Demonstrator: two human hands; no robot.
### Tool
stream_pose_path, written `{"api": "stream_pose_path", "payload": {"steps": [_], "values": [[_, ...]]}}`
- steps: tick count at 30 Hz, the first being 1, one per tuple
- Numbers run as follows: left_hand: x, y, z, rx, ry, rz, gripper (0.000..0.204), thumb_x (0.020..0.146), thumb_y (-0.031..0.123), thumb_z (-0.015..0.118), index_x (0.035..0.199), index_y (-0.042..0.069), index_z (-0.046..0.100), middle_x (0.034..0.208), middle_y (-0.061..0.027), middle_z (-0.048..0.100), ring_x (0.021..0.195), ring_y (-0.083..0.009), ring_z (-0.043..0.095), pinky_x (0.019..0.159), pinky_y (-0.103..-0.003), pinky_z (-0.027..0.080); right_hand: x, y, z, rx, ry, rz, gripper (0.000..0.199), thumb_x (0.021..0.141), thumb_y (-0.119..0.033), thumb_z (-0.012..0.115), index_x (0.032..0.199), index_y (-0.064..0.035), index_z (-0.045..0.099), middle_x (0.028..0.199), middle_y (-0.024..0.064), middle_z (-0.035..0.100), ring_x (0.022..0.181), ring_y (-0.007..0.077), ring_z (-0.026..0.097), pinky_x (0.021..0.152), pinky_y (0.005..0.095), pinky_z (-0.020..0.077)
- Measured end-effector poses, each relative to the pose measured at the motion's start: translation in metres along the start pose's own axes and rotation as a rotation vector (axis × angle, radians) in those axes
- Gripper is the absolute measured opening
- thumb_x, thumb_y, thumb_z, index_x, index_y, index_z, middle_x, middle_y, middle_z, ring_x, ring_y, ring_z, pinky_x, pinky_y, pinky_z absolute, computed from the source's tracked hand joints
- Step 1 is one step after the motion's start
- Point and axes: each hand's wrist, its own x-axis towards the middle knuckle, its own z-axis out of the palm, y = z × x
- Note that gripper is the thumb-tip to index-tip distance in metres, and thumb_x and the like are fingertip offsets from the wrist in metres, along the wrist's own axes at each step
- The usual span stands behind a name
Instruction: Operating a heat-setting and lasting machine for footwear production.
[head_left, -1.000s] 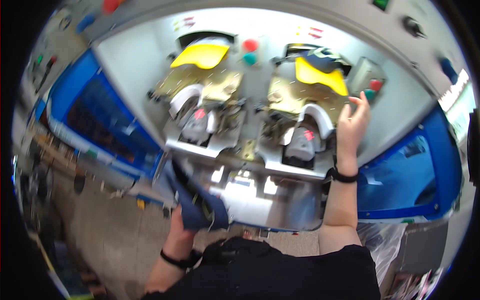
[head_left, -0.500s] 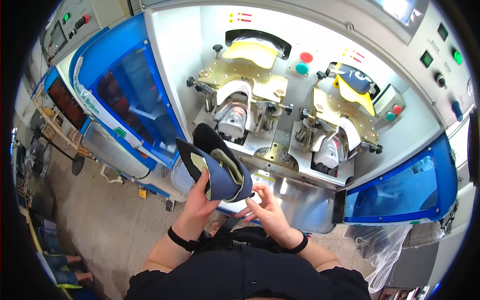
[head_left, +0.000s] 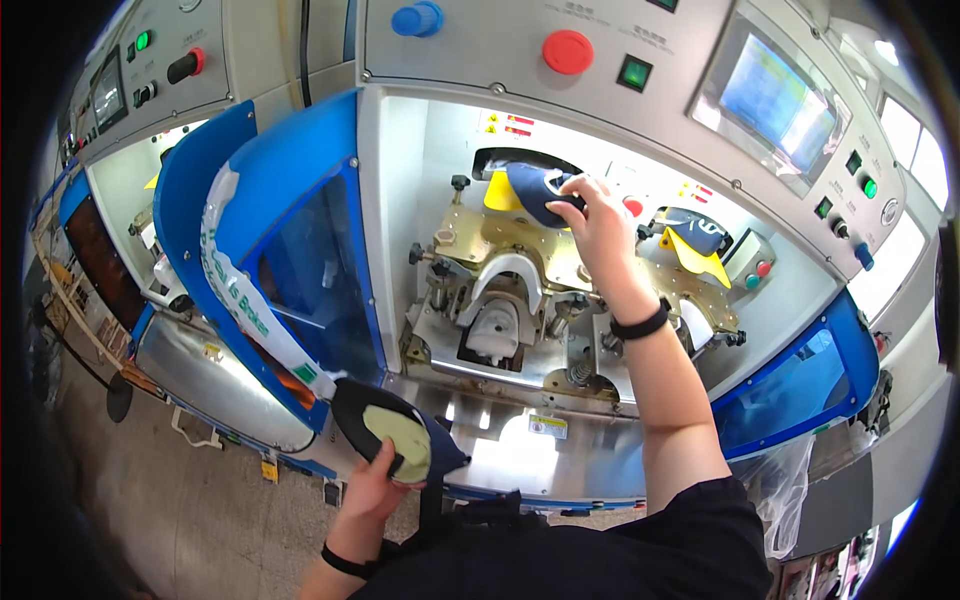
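A grey machine (head_left: pixel 640 130) fills the far wall above a steel surface (head_left: pixel 560 455). Right hand (head_left: pixel 598 225) fingers grip a blue shoe (head_left: pixel 535 190); left hand (head_left: pixel 375 485) fingers grip another shoe (head_left: pixel 395 440) near the concrete floor (head_left: pixel 150 500).

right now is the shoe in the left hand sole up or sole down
Sole up. The left hand grips the dark blue shoe from below, and its pale yellow-green bottom faces the camera, in front of the machine's steel ledge.

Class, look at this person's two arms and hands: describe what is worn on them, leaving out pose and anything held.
Both hands are bare, without gloves. The right hand has a black band round its wrist; the left hand has a similar black wristband. Both forearms are uncovered. A black short sleeve covers the right upper arm.
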Motion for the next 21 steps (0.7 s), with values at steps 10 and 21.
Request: {"api": "stream_pose_path", "payload": {"steps": [10,21], "values": [[0.012,0.007,-0.026,-0.07,-0.106,-0.123,0.039,0.096,0.017,0.052,0.133,0.008,0.041,0.124,-0.011,0.054,0.113,-0.0293,0.055,0.091,-0.046,0.048,0.025,0.039,0.092,-0.194,0.064,0.058,0.029,0.083,-0.024,0.066,0.106,-0.0078,0.059,0.103,0.0137,0.063,0.09,0.0315,0.062,0.078,0.0371,0.0498],[0.044,0.002,-0.023,0.104,-0.134,-0.212,0.038,0.094,0.012,0.054,0.131,0.005,0.045,0.125,-0.0116,0.055,0.117,-0.0295,0.053,0.098,-0.045,0.044,-0.072,0.084,0.086,-0.496,0.091,0.206,0.017,0.078,-0.014,0.054,0.086,0.0004,0.052,0.124,0.0433,0.04,0.109,0.0512,0.046,0.09,0.0541,0.0406]]}}
